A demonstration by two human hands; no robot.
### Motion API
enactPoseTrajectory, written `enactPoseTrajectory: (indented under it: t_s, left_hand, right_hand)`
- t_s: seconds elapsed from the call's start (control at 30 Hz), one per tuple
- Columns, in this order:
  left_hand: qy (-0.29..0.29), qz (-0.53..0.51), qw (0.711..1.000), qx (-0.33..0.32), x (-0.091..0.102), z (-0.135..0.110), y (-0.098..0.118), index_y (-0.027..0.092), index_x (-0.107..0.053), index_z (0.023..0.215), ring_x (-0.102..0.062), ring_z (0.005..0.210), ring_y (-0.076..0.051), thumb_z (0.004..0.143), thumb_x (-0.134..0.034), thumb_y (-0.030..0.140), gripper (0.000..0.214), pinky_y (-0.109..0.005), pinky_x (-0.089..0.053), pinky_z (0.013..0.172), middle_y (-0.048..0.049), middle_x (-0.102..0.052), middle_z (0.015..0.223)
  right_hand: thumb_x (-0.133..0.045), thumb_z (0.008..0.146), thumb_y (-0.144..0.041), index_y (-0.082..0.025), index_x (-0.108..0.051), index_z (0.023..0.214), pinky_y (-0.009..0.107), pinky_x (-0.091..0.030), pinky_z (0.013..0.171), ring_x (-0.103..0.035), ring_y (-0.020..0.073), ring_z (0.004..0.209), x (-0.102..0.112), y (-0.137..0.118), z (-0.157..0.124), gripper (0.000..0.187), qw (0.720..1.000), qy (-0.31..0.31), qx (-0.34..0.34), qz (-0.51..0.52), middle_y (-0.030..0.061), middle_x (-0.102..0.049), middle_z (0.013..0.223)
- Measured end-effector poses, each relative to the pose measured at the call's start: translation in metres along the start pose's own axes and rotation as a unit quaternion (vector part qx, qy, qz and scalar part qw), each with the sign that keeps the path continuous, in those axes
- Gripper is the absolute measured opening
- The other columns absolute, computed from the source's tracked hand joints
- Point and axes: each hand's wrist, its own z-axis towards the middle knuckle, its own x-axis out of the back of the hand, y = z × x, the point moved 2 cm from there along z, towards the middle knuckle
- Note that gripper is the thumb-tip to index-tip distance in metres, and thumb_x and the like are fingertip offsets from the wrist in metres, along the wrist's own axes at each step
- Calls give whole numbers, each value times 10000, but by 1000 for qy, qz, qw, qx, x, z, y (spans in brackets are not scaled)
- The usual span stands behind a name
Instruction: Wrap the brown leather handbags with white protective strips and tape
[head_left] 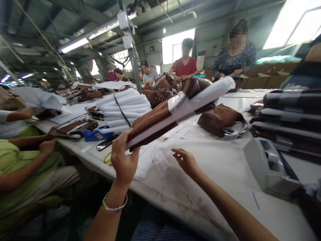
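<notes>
My left hand (124, 160) grips the near end of a folded brown leather bag (151, 120), raised at a slant above the table. A white paper roll (213, 95) lies along the folded leather and sticks out at the far end. A pale, shiny band (178, 106) goes round the bundle near its middle. Below the bundle, my right hand (187, 162) is apart from it, fingers stretched and nothing in them. Crumpled clear plastic (160, 160) lies on the table between my hands. Another brown bag (220, 120) rests beyond my right hand.
A grey tape dispenser (269, 167) stands at right before stacked wrapped bundles (288, 120). White paper rolls (125, 107), a blue tray (97, 133), a phone (106, 143) and yellow-handled scissors (107, 158) are at left. A co-worker in green (22, 167) sits close at left; others work across the table.
</notes>
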Motion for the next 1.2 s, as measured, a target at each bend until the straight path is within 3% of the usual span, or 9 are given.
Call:
enactPoseTrajectory:
  t_s: [0.2,0.33,0.53,0.6,0.67,0.8,0.87,1.03,1.2]
  left_hand:
    - [22,61,998,9,32,-3,-20,193,-574,1339,-631,1150,-267,816,-769,177,558,-389,-463,1050,-121,-682,1214]
    - [10,81,996,22,37,-10,-30,176,-588,1324,-632,1149,-276,820,-767,186,535,-395,-469,1043,-134,-685,1206]
    - [8,90,995,28,40,-17,-34,171,-598,1305,-639,1140,-270,837,-758,206,495,-396,-474,1038,-135,-688,1187]
    - [10,90,996,26,41,-18,-33,176,-598,1304,-640,1139,-266,841,-754,205,490,-394,-475,1037,-131,-688,1187]
    - [14,88,996,26,43,-17,-31,181,-599,1302,-644,1132,-260,846,-749,201,481,-389,-478,1034,-127,-690,1187]
    - [13,80,996,25,46,-16,-27,195,-597,1306,-650,1123,-245,847,-747,198,483,-372,-482,1032,-113,-691,1189]
    - [13,79,997,20,49,-15,-25,203,-590,1318,-648,1131,-242,841,-755,197,504,-370,-479,1038,-107,-690,1197]
    - [10,66,998,17,51,-15,-20,202,-585,1324,-644,1143,-243,848,-747,185,503,-373,-479,1041,-108,-688,1206]
    - [8,42,999,12,46,-17,-10,184,-590,1311,-636,1153,-255,849,-743,179,487,-392,-476,1046,-123,-685,1212]
  right_hand:
    - [-698,887,-238,-197,-666,1232,450,-508,973,-612,317,1150,-40,-6,50,349,996,-16,43,-72,122,-679,1239]
    - [-693,858,-126,-191,-646,1235,411,-484,991,-572,294,1172,-55,-5,63,386,994,-14,57,-96,126,-646,1265]
    - [-599,972,-335,-194,-598,1330,389,-433,1030,-585,262,1164,-63,-6,82,385,989,-33,97,-107,112,-669,1256]
    - [-593,974,-325,-190,-599,1341,400,-406,1053,-586,264,1188,-69,-6,89,391,987,-44,107,-112,116,-667,1285]
    - [-647,923,-242,-198,-664,1263,397,-412,1035,-614,267,1157,-75,-7,96,343,984,-61,117,-117,106,-698,1244]
    - [-624,857,-95,-222,-781,938,338,-481,879,-696,233,897,-82,-8,103,218,981,-78,134,-117,61,-782,917]
    - [-575,871,-81,-229,-784,923,334,-488,875,-699,223,891,-77,-7,103,262,982,-62,141,-109,55,-785,918]
    - [-498,923,-107,-273,-746,1075,436,-395,1089,-682,204,1047,-42,9,90,335,985,11,151,-85,34,-746,1159]
    - [-564,901,-155,-252,-739,892,411,-426,1060,-679,215,1039,9,41,50,200,982,9,161,-95,53,-767,1015]
